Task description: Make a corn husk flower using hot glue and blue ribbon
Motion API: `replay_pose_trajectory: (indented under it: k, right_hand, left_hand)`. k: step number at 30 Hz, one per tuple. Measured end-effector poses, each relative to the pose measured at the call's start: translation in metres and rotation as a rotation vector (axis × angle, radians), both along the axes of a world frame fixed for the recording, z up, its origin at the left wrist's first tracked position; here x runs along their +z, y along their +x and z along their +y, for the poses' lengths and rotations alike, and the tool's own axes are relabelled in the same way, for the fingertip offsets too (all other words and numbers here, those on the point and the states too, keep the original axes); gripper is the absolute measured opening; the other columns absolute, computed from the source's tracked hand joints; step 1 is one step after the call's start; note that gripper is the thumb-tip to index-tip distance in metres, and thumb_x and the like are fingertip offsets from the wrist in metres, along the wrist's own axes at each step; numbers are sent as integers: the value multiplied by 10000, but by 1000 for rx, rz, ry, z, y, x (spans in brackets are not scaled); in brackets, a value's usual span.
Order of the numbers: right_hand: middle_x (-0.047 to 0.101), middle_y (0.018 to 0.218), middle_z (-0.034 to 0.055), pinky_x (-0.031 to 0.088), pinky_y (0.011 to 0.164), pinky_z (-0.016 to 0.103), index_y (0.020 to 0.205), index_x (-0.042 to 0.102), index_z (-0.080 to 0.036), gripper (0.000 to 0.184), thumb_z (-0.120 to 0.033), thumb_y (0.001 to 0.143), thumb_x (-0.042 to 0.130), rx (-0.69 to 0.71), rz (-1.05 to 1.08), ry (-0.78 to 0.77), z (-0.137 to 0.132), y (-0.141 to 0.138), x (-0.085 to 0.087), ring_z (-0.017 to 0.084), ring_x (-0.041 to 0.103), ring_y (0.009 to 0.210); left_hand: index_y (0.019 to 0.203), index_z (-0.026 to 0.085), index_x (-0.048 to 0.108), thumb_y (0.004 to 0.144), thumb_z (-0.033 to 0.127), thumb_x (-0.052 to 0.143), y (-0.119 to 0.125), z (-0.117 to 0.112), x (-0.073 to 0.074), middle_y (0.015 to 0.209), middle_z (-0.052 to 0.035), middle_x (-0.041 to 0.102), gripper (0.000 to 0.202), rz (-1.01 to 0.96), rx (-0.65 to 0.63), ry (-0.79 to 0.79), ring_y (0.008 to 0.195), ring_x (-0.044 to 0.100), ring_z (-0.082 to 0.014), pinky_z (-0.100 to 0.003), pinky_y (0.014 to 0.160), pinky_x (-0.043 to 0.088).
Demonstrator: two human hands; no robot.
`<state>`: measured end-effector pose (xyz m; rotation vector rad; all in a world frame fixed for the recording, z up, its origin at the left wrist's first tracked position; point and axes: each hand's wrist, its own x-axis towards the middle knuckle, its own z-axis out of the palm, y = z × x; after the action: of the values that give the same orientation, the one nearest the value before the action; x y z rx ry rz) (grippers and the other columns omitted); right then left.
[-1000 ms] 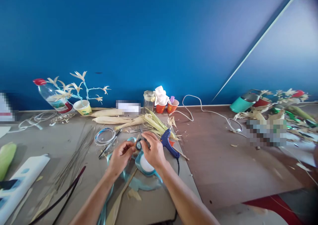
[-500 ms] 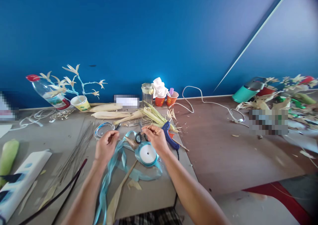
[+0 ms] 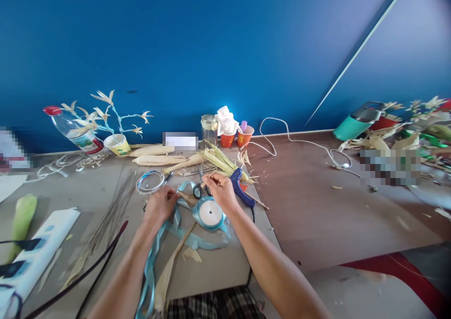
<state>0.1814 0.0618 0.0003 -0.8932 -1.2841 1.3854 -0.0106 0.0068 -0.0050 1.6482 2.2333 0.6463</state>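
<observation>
My left hand (image 3: 162,204) is closed in a pinch over a strand of light-blue ribbon (image 3: 151,272); what its fingertips grip is too small to make out. Across from it, my right hand (image 3: 222,190) also pinches, with something thin and pale at the fingertips. Below and between them lies a ribbon spool (image 3: 210,214) with a white centre. Black-handled scissors (image 3: 198,191) rest behind the spool, partly covered by my right hand. A dry corn husk piece (image 3: 188,199) sits between the hands. Close to my right hand is a blue glue gun (image 3: 241,190).
Husks (image 3: 158,160) and a wire coil (image 3: 150,182) lie at the back. Thin wire stems (image 3: 112,206) and a white power strip (image 3: 45,253) are on the left. Paper cups (image 3: 245,136), a glass jar (image 3: 209,128) and a husk-flower branch in a cup (image 3: 118,145) stand along the wall.
My left hand has moved right, closer to my right hand, and turned its back more upward. My right hand stays nearly in place, still pinching. The view has shifted slightly.
</observation>
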Motion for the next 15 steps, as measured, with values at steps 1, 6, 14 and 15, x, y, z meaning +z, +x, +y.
replay_pose_trajectory:
  k: [1, 6, 14, 15]
  right_hand:
    - [579, 629, -2, 299, 445, 191, 722, 631, -142, 202, -339, 736, 588, 16, 15, -2, -1, 0, 1, 72, 396, 494]
    - [619, 682, 18, 396, 521, 205, 678, 631, -150, 221, -357, 750, 608, 307, 93, 76, -12, 8, 22, 92, 496, 564]
    - [639, 1125, 12, 308, 1019, 348, 703, 653, -204, 161, -203, 811, 534, 673, -626, 706, -40, 0, 34, 172, 486, 1160]
    - [636, 1141, 14, 282, 1037, 348, 708, 659, -201, 164, -189, 811, 532, 683, -698, 778, -43, -3, 31, 172, 481, 1167]
  left_hand:
    - [683, 201, 614, 735, 355, 510, 1, 1, 0, 620, -22, 627, 193, -13, 1, 4, 593, 558, -178, -245, 527, 334]
    - [639, 183, 596, 687, 326, 554, -1, -3, 16, 568, 17, 557, 157, -329, 35, 99, 537, 482, -131, -236, 519, 335]
    - [747, 164, 579, 702, 227, 640, -16, -17, 43, 601, 40, 510, 99, -1349, -52, 287, 402, 302, -24, -214, 512, 414]
    - [820, 166, 605, 704, 208, 639, -18, -17, 43, 597, 44, 511, 129, -1387, -49, 291, 399, 308, -24, -216, 523, 431]
